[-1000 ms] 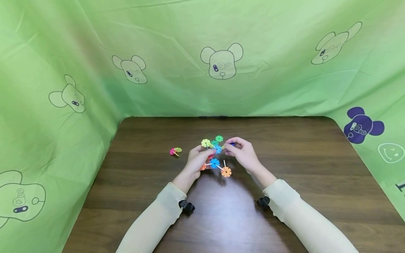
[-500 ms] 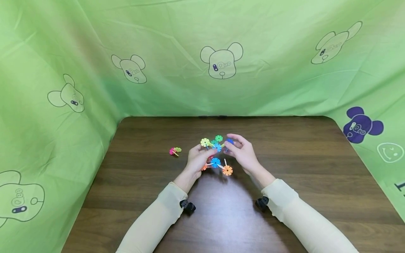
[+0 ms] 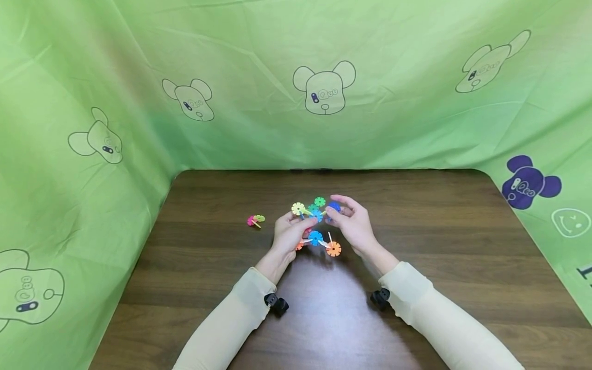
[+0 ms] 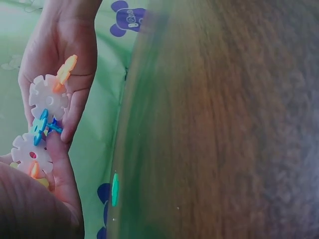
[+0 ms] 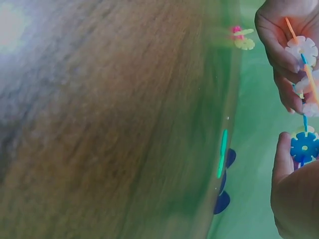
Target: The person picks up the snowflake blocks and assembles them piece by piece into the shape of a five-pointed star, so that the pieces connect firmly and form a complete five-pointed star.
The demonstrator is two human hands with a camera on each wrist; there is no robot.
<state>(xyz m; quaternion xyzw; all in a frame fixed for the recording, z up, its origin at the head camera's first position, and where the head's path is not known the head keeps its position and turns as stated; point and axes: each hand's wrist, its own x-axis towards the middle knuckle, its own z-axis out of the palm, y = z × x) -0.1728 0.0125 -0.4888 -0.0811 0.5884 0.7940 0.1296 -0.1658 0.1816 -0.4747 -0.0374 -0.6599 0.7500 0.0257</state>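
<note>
Notched plastic discs joined in an assembly are held above the table between both hands. The left hand [image 3: 288, 235] grips it at the left, thumb by a light blue disc [image 3: 316, 215]. At its right side the right hand [image 3: 355, 226] pinches a dark blue disc [image 3: 335, 206]. Yellow [image 3: 298, 208] and green [image 3: 319, 202] discs stick up at the back. Toward the front hang another blue disc [image 3: 315, 238] and an orange disc [image 3: 333, 249], linked by whitish discs. In the right wrist view a blue disc [image 5: 304, 147] is beside the right thumb. Fingers hide part of the assembly.
A small joined piece with a pink disc [image 3: 251, 220] and yellow-green discs [image 3: 259, 219] lies on the brown wooden table [image 3: 208, 282], left of the hands. Green printed cloth [image 3: 259, 139] surrounds the table's back and sides.
The right hand has shifted slightly left, and its dark blue disc shows more beside the assembly. The assembly has tilted a little, its orange disc moving slightly right.
</note>
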